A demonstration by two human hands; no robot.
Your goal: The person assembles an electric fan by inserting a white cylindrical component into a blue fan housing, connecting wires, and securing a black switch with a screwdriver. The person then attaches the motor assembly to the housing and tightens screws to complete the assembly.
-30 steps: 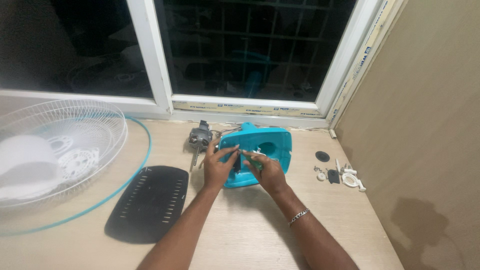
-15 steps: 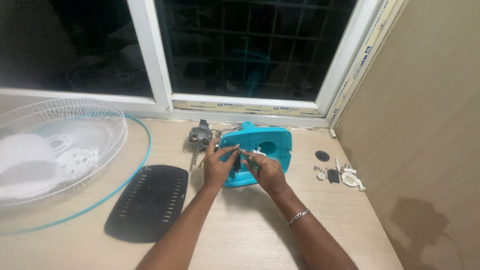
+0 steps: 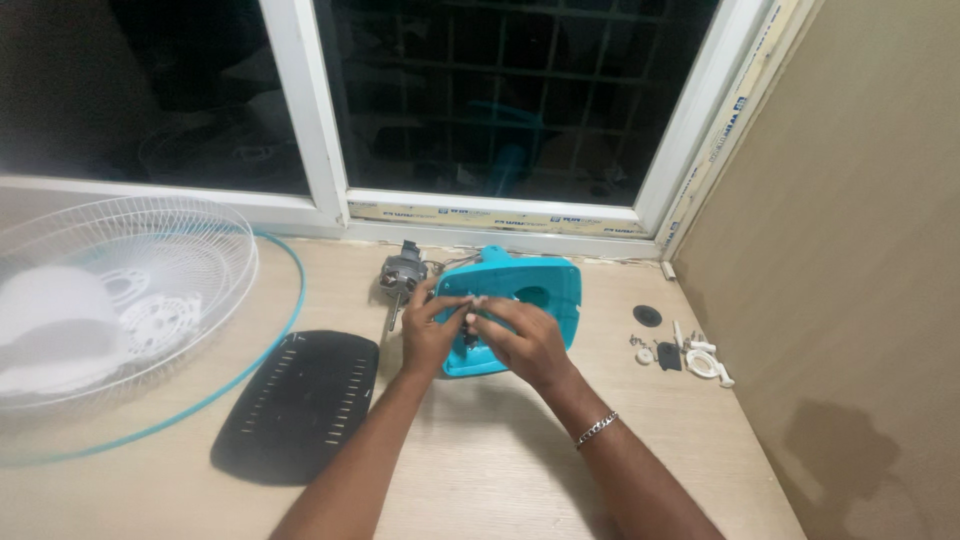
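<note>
A teal plastic fan housing [image 3: 545,290] lies open side up on the wooden table [image 3: 480,460] below the window. Both of my hands are over its left half, fingertips meeting. My left hand [image 3: 430,335] pinches a small dark part [image 3: 468,338] inside the housing. My right hand [image 3: 525,342] is curled over the same spot. The green-handled tool it held a moment ago is now hidden under its fingers. A silver bracelet [image 3: 596,430] sits on my right wrist. A grey fan motor [image 3: 400,272] with its shaft lies just left of the housing, wires running between them.
A black vented cover [image 3: 300,405] lies at the front left. A white wire fan grille [image 3: 130,290] and a teal ring [image 3: 290,310] fill the left side. Small white and black parts [image 3: 685,355] and a black disc [image 3: 647,315] lie near the right wall.
My right hand has moved left and up over the housing, closing against my left fingertips and covering the green handle. The view shifted slightly.
</note>
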